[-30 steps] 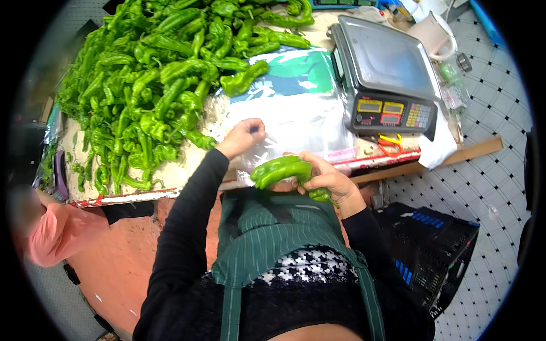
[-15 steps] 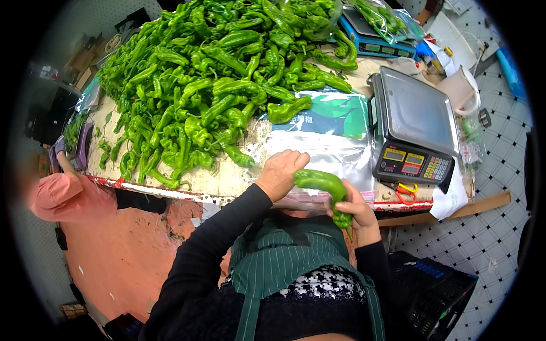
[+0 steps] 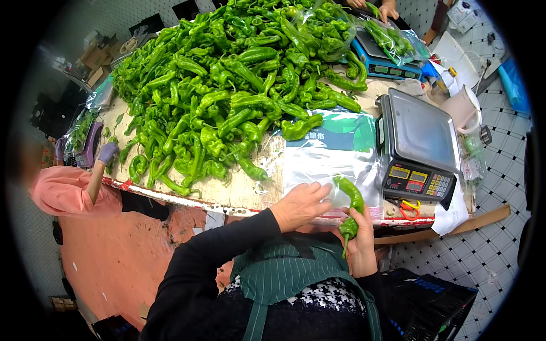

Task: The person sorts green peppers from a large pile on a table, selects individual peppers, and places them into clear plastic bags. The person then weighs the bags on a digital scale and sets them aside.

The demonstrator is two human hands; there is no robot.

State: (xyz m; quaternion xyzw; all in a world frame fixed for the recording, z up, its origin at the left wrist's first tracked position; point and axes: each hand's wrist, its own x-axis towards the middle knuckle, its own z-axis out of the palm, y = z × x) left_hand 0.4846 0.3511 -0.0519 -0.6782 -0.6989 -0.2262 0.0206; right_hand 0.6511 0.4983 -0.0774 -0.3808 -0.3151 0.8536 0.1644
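My right hand [image 3: 359,238] is closed around the lower part of a curved green pepper [image 3: 356,199], its stem pointing down toward my wrist. To the left, my left hand [image 3: 301,204] lies over the near part of a clear plastic bag [image 3: 310,165] with a green and dark printed band. The left fingers are bent and close together; what is between their tips, if anything, is hidden. One loose pepper [image 3: 301,127] rests on the bag's far end. A big heap of green peppers [image 3: 210,96] covers the table beyond and to the left.
A digital scale [image 3: 424,131] stands right of the bag, with orange-handled scissors [image 3: 409,210] before it. Farther back is a blue scale [image 3: 381,65] bearing a bag of peppers [image 3: 392,42], near another person's hands [image 3: 381,10]. A gloved hand [image 3: 108,152] reaches over the table's left end.
The pepper in my right hand has turned more upright. My left hand has shifted right, closer to it. At the left, the gloved hand now reaches over the table; another person's hands appear at the back.
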